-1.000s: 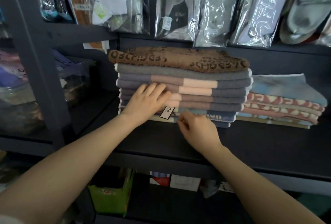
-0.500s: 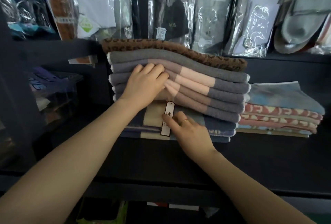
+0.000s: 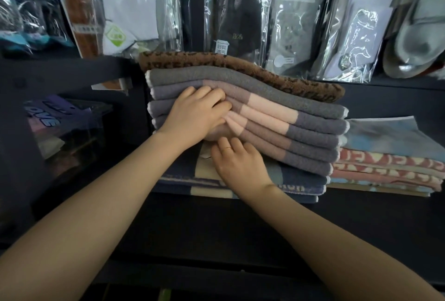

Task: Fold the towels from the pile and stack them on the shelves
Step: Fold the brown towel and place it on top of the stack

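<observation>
Right hand point(image 3: 237, 162): nearer; fingers curled into the gap under the raised grey-and-pink towels point(image 3: 289, 129), grasp hidden. Left hand point(image 3: 196, 114): just beyond, gripping their front fold, lifting the left end. Stack on dark shelf point(image 3: 361, 216), long axis left-right; navy towels point(image 3: 301, 188) beneath.

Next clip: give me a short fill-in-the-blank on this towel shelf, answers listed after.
1. The towel on top of the tall stack has a ____ leopard-like pattern.
2. The left hand lifts the left side of the grey-and-____ towels.
3. The ring sits on a finger of the ____ hand.
4. The shorter stack lies to the ____ of the tall one.

Missing words: brown; pink; right; right
</observation>
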Motion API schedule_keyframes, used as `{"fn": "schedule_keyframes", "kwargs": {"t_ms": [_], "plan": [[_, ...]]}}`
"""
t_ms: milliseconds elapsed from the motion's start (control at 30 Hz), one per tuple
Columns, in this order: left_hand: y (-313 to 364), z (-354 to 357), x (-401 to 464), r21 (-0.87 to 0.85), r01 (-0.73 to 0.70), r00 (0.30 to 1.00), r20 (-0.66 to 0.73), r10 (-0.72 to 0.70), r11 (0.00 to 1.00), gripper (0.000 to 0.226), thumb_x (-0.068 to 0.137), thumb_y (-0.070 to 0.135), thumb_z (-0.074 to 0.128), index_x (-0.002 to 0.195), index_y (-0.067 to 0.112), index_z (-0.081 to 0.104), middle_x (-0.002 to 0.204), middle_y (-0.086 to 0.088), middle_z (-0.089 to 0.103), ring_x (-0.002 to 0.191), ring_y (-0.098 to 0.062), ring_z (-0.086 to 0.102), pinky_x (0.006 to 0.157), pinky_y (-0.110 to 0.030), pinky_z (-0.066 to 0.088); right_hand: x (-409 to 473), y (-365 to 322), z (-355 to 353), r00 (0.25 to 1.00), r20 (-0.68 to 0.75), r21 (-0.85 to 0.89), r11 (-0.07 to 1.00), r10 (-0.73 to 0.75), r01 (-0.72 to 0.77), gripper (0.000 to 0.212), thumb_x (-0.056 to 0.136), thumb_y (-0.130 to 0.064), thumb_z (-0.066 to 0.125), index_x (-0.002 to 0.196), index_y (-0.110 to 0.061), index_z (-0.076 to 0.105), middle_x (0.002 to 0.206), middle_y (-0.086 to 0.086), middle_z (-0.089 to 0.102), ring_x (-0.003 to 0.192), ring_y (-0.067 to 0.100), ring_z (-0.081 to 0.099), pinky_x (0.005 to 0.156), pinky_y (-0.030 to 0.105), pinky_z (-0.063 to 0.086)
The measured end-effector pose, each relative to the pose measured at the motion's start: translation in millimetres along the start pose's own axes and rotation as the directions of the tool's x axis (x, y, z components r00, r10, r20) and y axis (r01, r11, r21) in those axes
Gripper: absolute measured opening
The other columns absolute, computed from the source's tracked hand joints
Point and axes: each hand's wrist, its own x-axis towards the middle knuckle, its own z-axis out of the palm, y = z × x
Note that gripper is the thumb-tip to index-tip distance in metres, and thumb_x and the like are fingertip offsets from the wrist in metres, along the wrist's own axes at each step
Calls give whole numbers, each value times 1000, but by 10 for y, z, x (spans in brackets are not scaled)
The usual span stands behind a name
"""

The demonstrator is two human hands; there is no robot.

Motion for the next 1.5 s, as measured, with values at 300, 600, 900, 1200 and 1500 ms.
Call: {"fn": "schedule_keyframes", "kwargs": {"t_ms": [300,600,900,1200,1500], "plan": [[-26,23,-59,-42,-39,999,-15,39,998,22,81,31,52,88,14,64,87,-6,61,83,-20,40,67,-32,28,73,-118,105,986,121,131,982,118,-134,30,63,-6,35,57,-13,63,52,1,57,39,15,54,33,17,32],[33,9,-108,-42,-11,1000,6,11,999,22,79,31,52,88,15,64,88,-6,60,83,-20,40,68,-31,28,112,-122,-2,967,244,46,995,72,-86,20,64,-11,49,53,-18,65,53,-2,57,31,13,48,35,14,26],[231,-66,-524,-70,-51,997,59,55,996,35,79,43,48,97,14,56,92,-7,60,84,-20,43,69,-31,34,-577,160,-495,999,29,204,979,-18,12,7,76,-9,63,78,-15,60,73,3,61,60,21,56,46,27,39],[471,61,-911,125,-101,994,-19,105,987,28,83,23,54,108,10,52,98,-4,61,93,-22,44,76,-33,33,-1032,1068,-408,977,214,-16,1000,17,-14,22,76,-2,59,98,-5,57,86,14,60,64,32,57,53,35,46],[613,22,-1017,-135,169,985,58,-162,976,33,80,21,50,112,16,49,103,-6,64,100,-21,44,82,-32,33,-1012,788,-475,907,365,38,970,208,-238,21,61,-5,79,75,-6,63,75,10,59,50,28,57,37,28,40]]}}
